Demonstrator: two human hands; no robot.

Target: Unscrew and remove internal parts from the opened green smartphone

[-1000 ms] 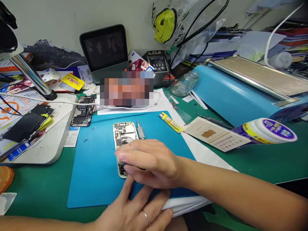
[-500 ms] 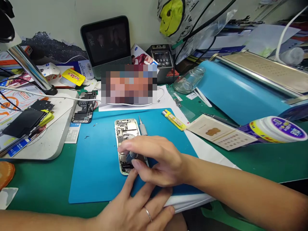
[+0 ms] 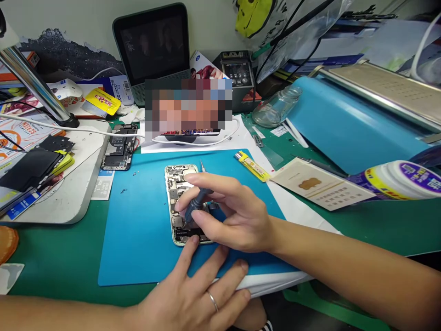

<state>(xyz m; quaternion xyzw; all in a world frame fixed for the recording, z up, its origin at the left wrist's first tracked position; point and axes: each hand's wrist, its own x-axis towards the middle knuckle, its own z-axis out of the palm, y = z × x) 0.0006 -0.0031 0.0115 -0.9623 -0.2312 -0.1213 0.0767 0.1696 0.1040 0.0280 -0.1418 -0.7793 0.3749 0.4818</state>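
Note:
An opened phone (image 3: pixel 176 195) lies on the blue mat (image 3: pixel 138 248), its inner parts showing. My right hand (image 3: pixel 237 211) pinches a dark grey screwdriver (image 3: pixel 198 202) between thumb and fingers. The screwdriver is tilted, its tip down at the lower part of the phone; whether it sits in a screw is too small to tell. My left hand (image 3: pixel 203 287), fingers spread, touches the phone's bottom edge with the index fingertip. Just right of the phone, the thin tip of a second screwdriver (image 3: pixel 202 165) shows; my right hand hides most of it.
Another opened phone (image 3: pixel 119 147) lies beyond the mat's left corner, by a white platform (image 3: pixel 77 202). A yellow packet (image 3: pixel 253 166), a card (image 3: pixel 320 184) and a white-and-purple tub (image 3: pixel 396 181) stand or lie to the right. A glass jar (image 3: pixel 277 105) and a screen (image 3: pixel 151 50) are behind.
My right hand has moved slightly up, and the screwdriver now shows more of its length over the phone. My left hand stays at the bottom edge. The whole view has shifted a little.

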